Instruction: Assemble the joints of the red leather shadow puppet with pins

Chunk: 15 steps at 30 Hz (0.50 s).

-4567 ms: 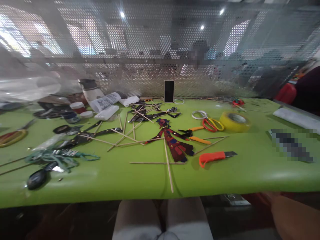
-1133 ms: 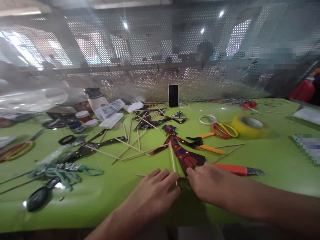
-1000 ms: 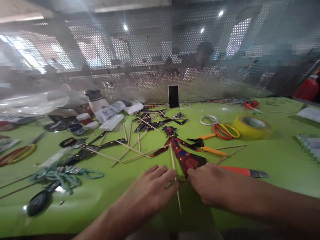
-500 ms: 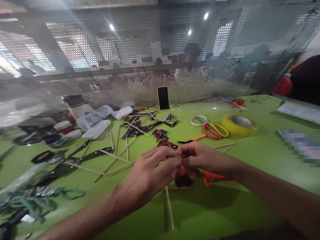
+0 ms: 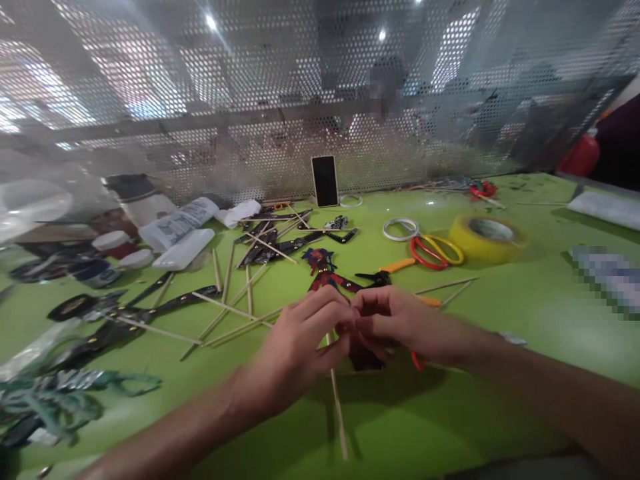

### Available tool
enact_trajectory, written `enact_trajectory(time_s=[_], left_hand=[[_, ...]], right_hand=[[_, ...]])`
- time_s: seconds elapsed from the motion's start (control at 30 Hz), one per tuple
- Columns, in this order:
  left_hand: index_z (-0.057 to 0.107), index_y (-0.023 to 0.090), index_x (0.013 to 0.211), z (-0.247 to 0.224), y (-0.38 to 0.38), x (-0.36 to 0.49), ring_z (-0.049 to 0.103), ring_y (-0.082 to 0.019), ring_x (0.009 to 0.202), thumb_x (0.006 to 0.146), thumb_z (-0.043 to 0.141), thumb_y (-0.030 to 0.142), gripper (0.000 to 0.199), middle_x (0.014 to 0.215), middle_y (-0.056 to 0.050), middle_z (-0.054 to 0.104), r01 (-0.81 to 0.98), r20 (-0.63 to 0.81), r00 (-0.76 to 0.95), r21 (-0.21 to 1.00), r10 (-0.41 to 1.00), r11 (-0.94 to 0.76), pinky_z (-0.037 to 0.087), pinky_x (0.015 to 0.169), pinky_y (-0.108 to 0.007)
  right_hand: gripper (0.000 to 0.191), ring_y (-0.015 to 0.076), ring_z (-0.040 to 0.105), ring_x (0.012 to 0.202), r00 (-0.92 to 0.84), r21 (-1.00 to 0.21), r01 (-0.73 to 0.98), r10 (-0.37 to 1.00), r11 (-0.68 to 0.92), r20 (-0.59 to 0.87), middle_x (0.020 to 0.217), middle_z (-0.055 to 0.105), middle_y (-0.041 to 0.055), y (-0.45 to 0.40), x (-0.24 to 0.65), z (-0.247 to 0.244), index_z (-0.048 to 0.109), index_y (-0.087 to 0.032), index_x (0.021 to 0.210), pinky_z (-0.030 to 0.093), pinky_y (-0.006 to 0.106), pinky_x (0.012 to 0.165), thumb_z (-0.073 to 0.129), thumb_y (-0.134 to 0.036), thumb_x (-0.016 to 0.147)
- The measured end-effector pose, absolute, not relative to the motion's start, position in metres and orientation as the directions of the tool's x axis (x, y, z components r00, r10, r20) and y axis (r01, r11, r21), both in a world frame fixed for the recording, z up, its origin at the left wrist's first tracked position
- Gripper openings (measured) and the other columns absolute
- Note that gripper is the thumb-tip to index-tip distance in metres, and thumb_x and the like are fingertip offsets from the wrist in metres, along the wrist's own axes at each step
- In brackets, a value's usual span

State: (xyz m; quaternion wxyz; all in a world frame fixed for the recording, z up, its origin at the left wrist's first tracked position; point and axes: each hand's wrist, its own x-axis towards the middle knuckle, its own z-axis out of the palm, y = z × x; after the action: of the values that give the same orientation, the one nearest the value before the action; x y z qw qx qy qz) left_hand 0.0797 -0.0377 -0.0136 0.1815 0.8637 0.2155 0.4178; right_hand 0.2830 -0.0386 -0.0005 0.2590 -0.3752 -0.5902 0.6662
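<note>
A small red, blue and black puppet-like figure with jointed arms lies on the green table, its middle covered by my fingers. My left hand is closed on the figure's body from the left. Fingertips of my right hand pinch at the same spot and meet the left ones; any small part between them is hidden. Below the hands the figure's dark lower end shows. A thin wooden stick runs from under my left hand toward the table's front.
Bamboo sticks and black jointed figures lie left and behind. Scissors with red and yellow handles, yellow tape and a white ring lie right. A phone stands by the perforated metal panel.
My view has shifted slightly, so the panel and phone sit higher. Both hands stay together on the figure, with small finger movements.
</note>
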Motion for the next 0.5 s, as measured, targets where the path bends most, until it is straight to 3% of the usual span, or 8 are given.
enact_trajectory(time_s=[0.3,0.4,0.5], left_hand=[[0.059,0.014,0.084,-0.0128,-0.0381,0.0731,0.055,-0.010,0.074,0.088,0.060,0.001,0.014,0.082,-0.002,0.059,0.204,0.625,0.512,0.578,0.590,-0.790,0.047,0.065,-0.022],[0.058,0.015,0.081,-0.0105,-0.0384,0.0717,0.055,-0.009,0.071,0.086,0.061,0.001,0.015,0.080,0.000,0.057,0.233,0.579,0.465,0.650,0.670,-0.723,0.046,0.063,-0.021],[0.058,0.015,0.079,-0.0109,-0.0392,0.0711,0.056,-0.010,0.070,0.086,0.060,0.003,0.014,0.079,-0.001,0.058,0.229,0.515,0.449,0.724,0.731,-0.651,0.047,0.062,-0.021]], right_hand=[[0.008,0.0084,0.053,0.052,-0.557,-0.986,0.097,0.814,-0.136,-0.167,0.065,0.057,-0.0054,-0.0415,0.2812,-0.0064,0.057,-0.019,0.088,0.044,0.021,0.052,0.062,-0.025,0.085],[0.017,0.0093,0.049,0.056,-0.535,-0.962,0.258,0.842,0.084,-0.070,0.065,0.053,-0.0048,-0.0432,0.2832,-0.0046,0.053,-0.020,0.080,0.041,0.022,0.053,0.059,-0.031,0.090],[0.026,0.0109,0.046,0.062,-0.555,-0.827,0.422,0.827,0.372,0.089,0.067,0.052,-0.0023,-0.0453,0.2841,-0.0021,0.050,-0.019,0.072,0.038,0.023,0.058,0.054,-0.032,0.094]])
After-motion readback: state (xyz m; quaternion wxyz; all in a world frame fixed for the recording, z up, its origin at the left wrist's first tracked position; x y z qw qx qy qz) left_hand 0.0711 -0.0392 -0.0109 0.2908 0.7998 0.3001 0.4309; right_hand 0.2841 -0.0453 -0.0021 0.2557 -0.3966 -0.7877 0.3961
